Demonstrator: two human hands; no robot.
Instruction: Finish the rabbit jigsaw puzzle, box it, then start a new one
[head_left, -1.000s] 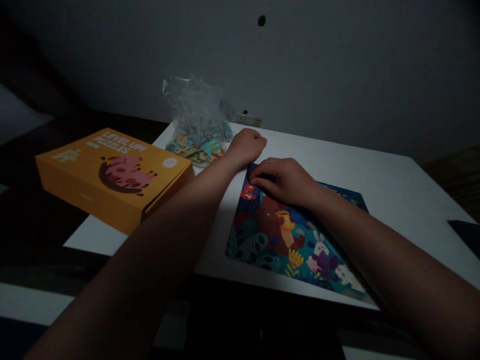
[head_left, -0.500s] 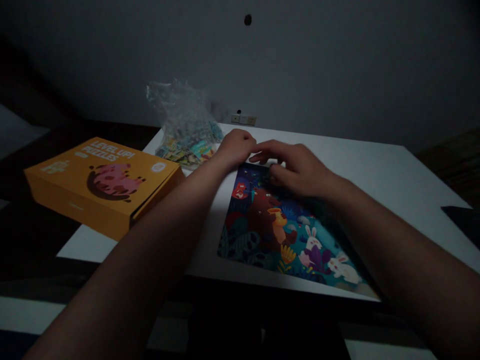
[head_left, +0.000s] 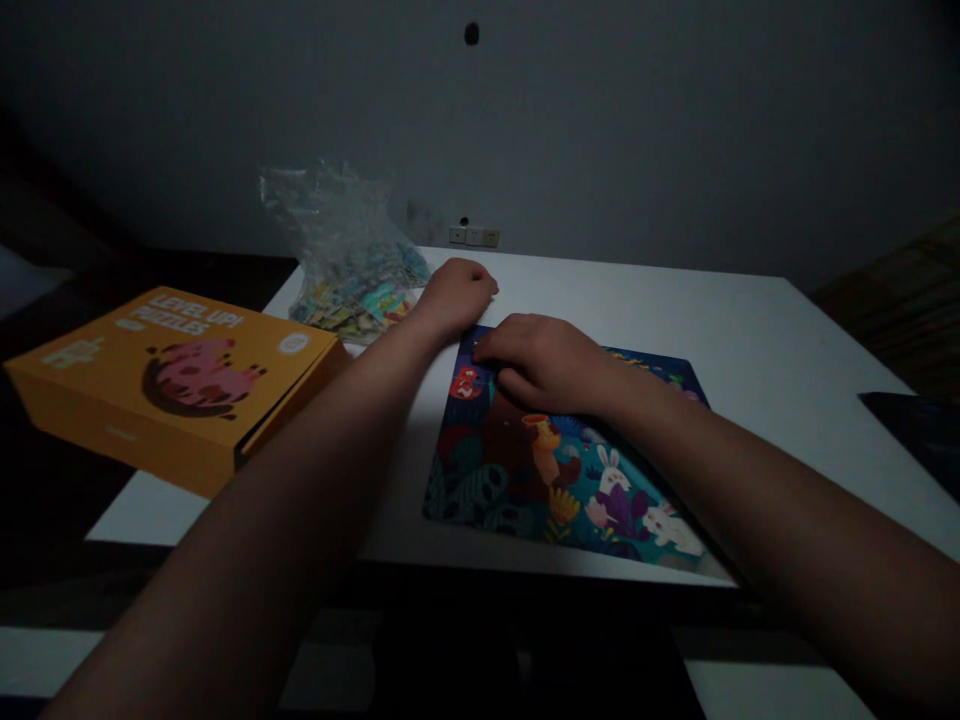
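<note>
A dark blue picture sheet, printed with a bear, white rabbits and flowers, lies flat on the table. My right hand rests on its upper part, palm down, holding nothing, with the fingers loosely stretched toward the top left corner. Just beyond that corner is my left hand, its fingers curled; whatever they hold, if anything, is hidden. To the left of my left hand stands a clear plastic bag, with colourful puzzle pieces in its lower part.
A yellow puzzle box with a pink animal on its lid sits at the left edge of the white table. At the right edge lies another dark sheet. Wall sockets are behind the table.
My right hand has come down onto the sheet and moved left and toward me, away from my left hand. The whole view has shifted slightly, with things now further left.
</note>
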